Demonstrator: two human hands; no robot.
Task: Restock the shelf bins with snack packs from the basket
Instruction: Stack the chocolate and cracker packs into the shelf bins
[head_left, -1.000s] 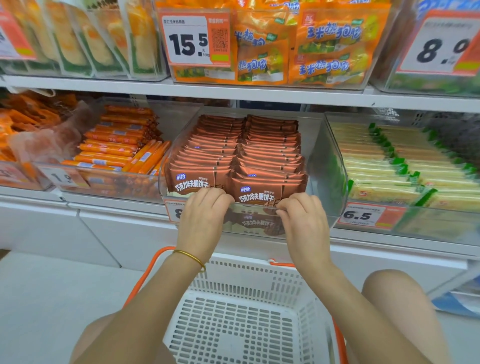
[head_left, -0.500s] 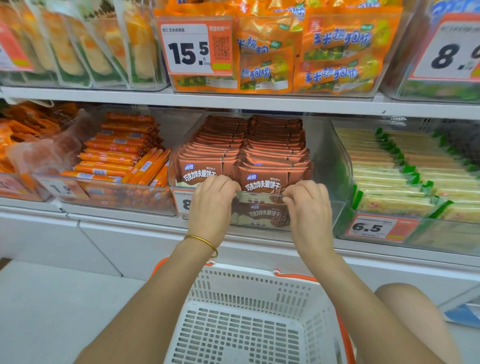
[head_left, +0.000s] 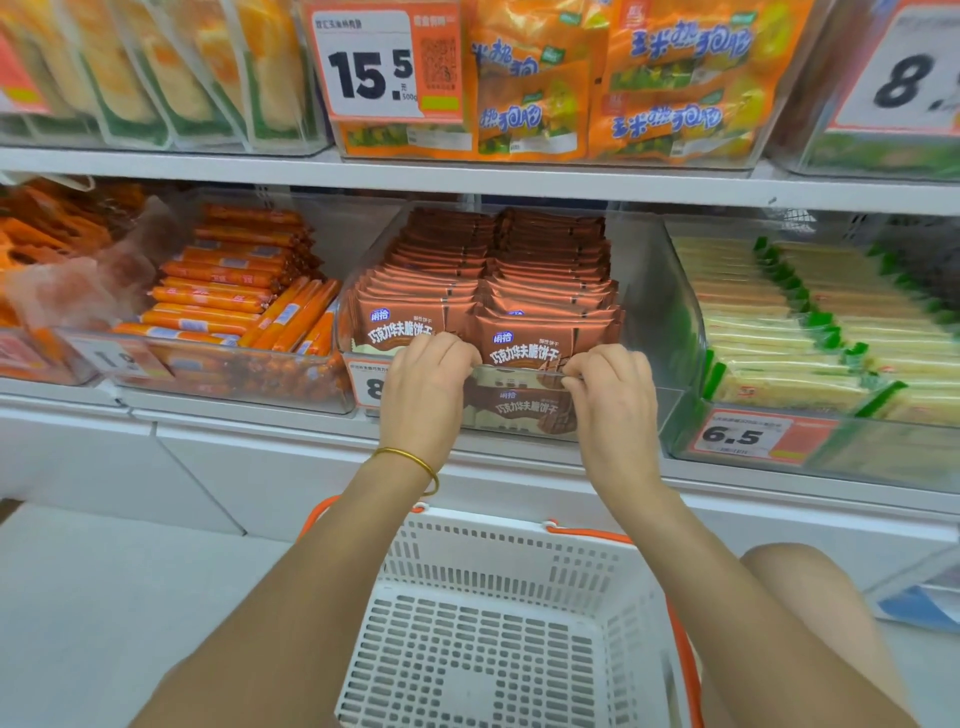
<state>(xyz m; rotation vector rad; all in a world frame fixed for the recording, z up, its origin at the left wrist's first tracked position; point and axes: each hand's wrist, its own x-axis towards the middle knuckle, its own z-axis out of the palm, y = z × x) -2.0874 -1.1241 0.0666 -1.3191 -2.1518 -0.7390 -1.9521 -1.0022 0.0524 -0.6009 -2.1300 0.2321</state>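
Observation:
A clear plastic bin (head_left: 660, 291) on the middle shelf holds two rows of brown chocolate wafer packs (head_left: 498, 270). My left hand (head_left: 426, 395) and my right hand (head_left: 613, 405) both have their fingers curled over the bin's front rim, gripping it, just in front of the foremost packs. Below my arms sits a white perforated basket (head_left: 498, 551) with orange handles, and no packs show inside it.
To the left of the wafers is a bin of orange sausage sticks (head_left: 234, 291). A bin of yellow-green packs (head_left: 810, 322) stands on the right. The upper shelf carries orange corn sausage bags (head_left: 613, 83) and price tags. My bare knee (head_left: 810, 613) is at lower right.
Both hands stay hooked on the bin's front rim. The bin has slid back a little toward the shelf and the view has shifted slightly.

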